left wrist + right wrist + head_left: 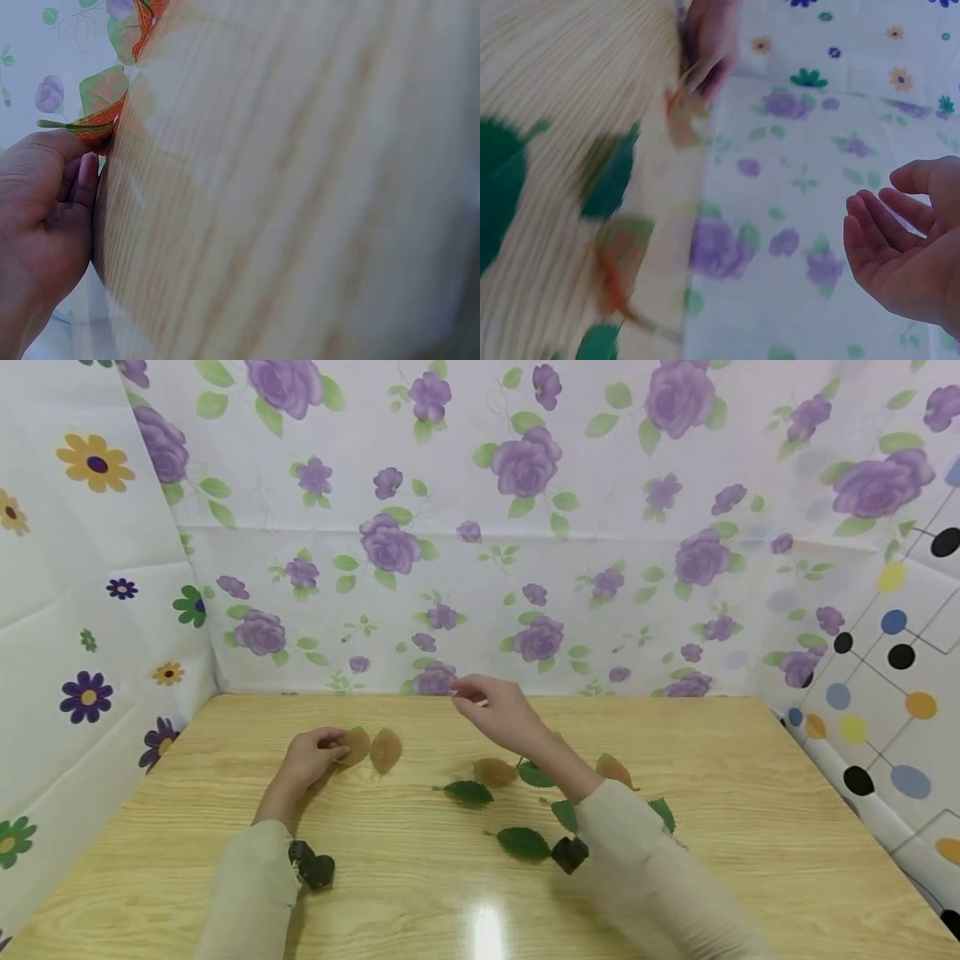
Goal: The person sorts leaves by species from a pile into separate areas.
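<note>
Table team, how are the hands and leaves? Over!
Left hand pinching an orange leaf, second one beside it. Right hand raised, holding nothing. Right sleeve partly blocking view of scattered green leaves. Over.

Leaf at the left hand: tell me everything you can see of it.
The leaf is orange-red with green margins, patterned veins and a green stem; it looks artificial, perhaps fabric. Curved rather than flat, it is on the wood-grain table, tip toward the table's far edge. The left hand holds it near the stem.
</note>
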### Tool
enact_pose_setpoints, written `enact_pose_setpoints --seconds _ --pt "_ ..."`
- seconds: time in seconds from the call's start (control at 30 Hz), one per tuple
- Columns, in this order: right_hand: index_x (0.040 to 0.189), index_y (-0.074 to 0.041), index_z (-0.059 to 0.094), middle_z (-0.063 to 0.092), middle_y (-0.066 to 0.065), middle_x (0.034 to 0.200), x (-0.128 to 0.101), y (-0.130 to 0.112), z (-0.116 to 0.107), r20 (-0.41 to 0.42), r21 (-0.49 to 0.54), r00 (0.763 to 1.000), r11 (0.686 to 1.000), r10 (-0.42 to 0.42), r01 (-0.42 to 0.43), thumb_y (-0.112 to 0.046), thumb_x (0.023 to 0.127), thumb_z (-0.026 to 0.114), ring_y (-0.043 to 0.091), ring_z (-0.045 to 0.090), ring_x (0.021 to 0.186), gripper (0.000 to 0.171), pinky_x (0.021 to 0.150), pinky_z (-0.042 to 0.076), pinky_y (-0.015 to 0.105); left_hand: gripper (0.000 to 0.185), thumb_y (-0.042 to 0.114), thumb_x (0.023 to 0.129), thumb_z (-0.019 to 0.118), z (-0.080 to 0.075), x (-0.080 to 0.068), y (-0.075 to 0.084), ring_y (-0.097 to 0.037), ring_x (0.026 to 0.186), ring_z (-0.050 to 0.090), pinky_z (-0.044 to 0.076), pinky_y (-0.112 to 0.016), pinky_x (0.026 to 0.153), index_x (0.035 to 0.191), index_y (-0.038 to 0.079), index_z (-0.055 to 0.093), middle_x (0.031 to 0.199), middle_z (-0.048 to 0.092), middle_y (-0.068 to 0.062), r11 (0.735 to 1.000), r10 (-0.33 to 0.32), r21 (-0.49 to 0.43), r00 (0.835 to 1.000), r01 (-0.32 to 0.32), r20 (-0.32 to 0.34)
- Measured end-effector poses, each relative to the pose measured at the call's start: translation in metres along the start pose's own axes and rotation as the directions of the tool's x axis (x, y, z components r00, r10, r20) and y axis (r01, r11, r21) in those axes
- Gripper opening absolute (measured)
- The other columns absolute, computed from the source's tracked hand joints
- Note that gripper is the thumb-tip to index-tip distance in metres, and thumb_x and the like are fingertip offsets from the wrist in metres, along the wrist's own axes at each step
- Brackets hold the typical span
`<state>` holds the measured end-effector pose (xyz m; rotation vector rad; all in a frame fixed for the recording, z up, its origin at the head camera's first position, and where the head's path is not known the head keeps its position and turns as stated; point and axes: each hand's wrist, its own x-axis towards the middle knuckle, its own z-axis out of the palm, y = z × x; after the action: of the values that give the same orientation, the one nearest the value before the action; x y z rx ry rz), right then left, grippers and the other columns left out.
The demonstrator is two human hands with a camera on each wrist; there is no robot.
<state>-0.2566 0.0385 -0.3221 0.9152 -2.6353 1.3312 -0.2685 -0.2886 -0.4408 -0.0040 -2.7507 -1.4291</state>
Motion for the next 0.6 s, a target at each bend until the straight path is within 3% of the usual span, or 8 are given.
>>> enact_pose_setpoints --seconds 0.27,0.47,0.5,0.57,0.6 --pt "0.127 -0.002 0.061 0.064 0.013 0.123 -0.034 0.052 -0.024 -0.015 -0.126 0.998 0.99 0.06 -0.062 -0.016 0.1 0.054 0.028 0.059 0.114 0.031 0.096 0.047 0.042 0.035 0.006 0.095 0.061 -0.001 0.001 -0.005 -0.028 0.099 0.054 0.047 -0.033 0.08 0.126 -0.009 0.057 0.105 0.06 -0.016 0.999 0.0 0.033 1.0 0.0 0.001" --pt "0.129 0.003 0.059 0.06 0.018 0.128 -0.055 0.079 -0.038 0.021 -0.143 0.993 0.983 0.119 -0.115 -0.011 0.1 0.053 0.034 0.057 0.115 0.033 0.093 0.049 0.046 0.035 0.005 0.095 0.061 0.001 0.002 -0.004 -0.029 0.099 0.053 0.047 -0.035 0.081 0.126 -0.01 0.056 0.105 0.06 -0.016 0.999 -0.003 0.033 1.0 0.002 0.007" --pt "0.128 0.002 0.059 0.06 0.018 0.127 -0.058 0.083 -0.039 0.029 -0.157 0.992 0.98 0.125 -0.119 -0.011 0.099 0.053 0.032 0.059 0.112 0.033 0.09 0.051 0.044 0.035 0.005 0.095 0.061 0.001 0.002 -0.003 -0.029 0.099 0.053 0.047 -0.035 0.082 0.126 -0.01 0.056 0.105 0.06 -0.016 1.0 -0.002 0.031 1.0 0.002 0.009" --pt "0.128 0.002 0.06 0.066 0.021 0.111 -0.063 0.089 -0.041 0.055 -0.176 0.987 0.975 0.15 -0.139 -0.01 0.098 0.052 0.025 0.065 0.082 0.033 0.069 0.054 0.037 0.035 0.005 0.095 0.06 0.001 0.002 -0.002 -0.028 0.099 0.053 0.047 -0.035 0.081 0.126 -0.01 0.056 0.106 0.06 -0.017 1.0 0.0 0.031 1.0 0.0 0.009" --pt "0.128 0.002 0.06 0.067 0.021 0.108 -0.065 0.092 -0.042 0.066 -0.19 0.985 0.971 0.158 -0.143 -0.008 0.098 0.052 0.02 0.061 0.066 0.033 0.059 0.05 0.032 0.035 0.004 0.095 0.06 0.001 0.002 -0.002 -0.029 0.099 0.053 0.047 -0.035 0.081 0.126 -0.01 0.056 0.106 0.06 -0.017 1.0 0.0 0.028 1.0 0.0 0.006"
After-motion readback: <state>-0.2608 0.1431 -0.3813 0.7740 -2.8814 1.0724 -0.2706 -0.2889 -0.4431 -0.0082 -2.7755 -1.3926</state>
